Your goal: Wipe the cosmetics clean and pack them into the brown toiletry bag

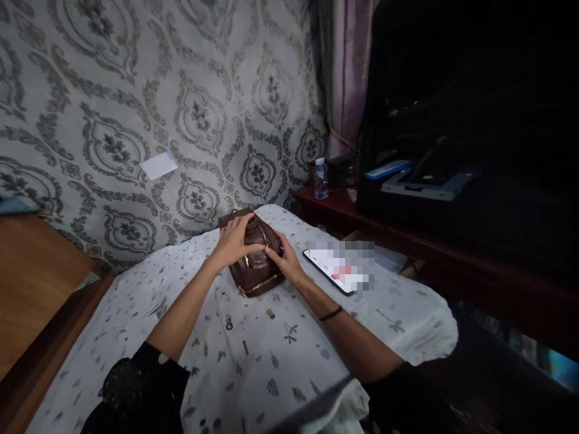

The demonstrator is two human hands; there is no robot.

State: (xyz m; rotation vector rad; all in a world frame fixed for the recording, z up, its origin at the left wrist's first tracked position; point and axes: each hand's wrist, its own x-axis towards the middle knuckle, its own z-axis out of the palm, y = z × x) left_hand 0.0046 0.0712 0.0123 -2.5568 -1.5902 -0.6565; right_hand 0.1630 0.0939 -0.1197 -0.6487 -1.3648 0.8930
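Note:
A brown leather handbag [254,276] with gold-coloured zips lies on the patterned white cloth in front of me. My left hand [234,242] grips it from the left and above, fingers over its far part and thumb stretched across toward the middle. On the bag's right side, my right hand [287,262] holds the edge, its thumb on top near a gold zip; the other fingers are partly hidden behind the bag. Both thumb tips come close together over the bag. Right of my right hand lies a phone [328,271] with a lit screen, partly blurred out.
The white cloth [253,374] with small leaf prints covers the surface under the bag. A plastic bottle [321,179] stands on a dark red desk [335,208] at the back right, beside a large black screen [474,108]. A wooden panel [45,283] borders the left.

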